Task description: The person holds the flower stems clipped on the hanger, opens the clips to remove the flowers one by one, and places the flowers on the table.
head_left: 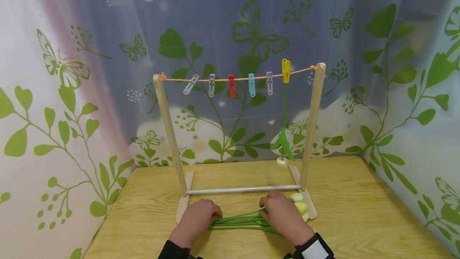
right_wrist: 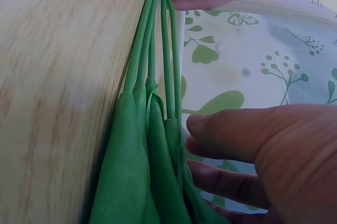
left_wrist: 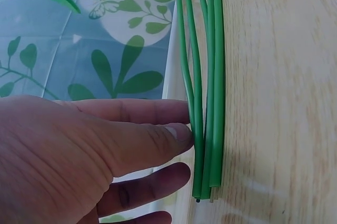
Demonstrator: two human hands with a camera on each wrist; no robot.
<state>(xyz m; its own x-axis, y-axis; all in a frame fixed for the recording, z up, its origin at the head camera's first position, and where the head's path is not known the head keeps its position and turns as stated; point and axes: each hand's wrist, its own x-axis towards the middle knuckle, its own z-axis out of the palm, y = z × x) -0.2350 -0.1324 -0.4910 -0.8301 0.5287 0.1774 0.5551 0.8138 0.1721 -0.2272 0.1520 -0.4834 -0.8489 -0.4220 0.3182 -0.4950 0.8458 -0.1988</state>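
Observation:
A bunch of artificial tulips point(head_left: 237, 222) with green stems lies on the table, its white and yellow heads point(head_left: 301, 206) to the right. At the cut stem ends, my left hand point(head_left: 197, 218) touches the outermost stem point(left_wrist: 190, 92) with thumb and forefinger, the other fingers loosely bent. My right hand point(head_left: 284, 214) is by the green leaves point(right_wrist: 126, 150); its relaxed fingertips are right at their side and do not wrap round them. Above, one white tulip point(head_left: 282, 162) hangs head down from a yellow clothespin point(head_left: 285, 71).
Behind the hands stands a wooden frame point(head_left: 312, 127) with an orange cord point(head_left: 223, 80) strung across it. Grey, red point(head_left: 231, 86) and blue point(head_left: 252, 85) clothespins sit on the cord. A white rod point(head_left: 244, 189) joins the posts low down. A leaf-patterned curtain point(head_left: 215, 19) surrounds the wooden table point(head_left: 359, 211).

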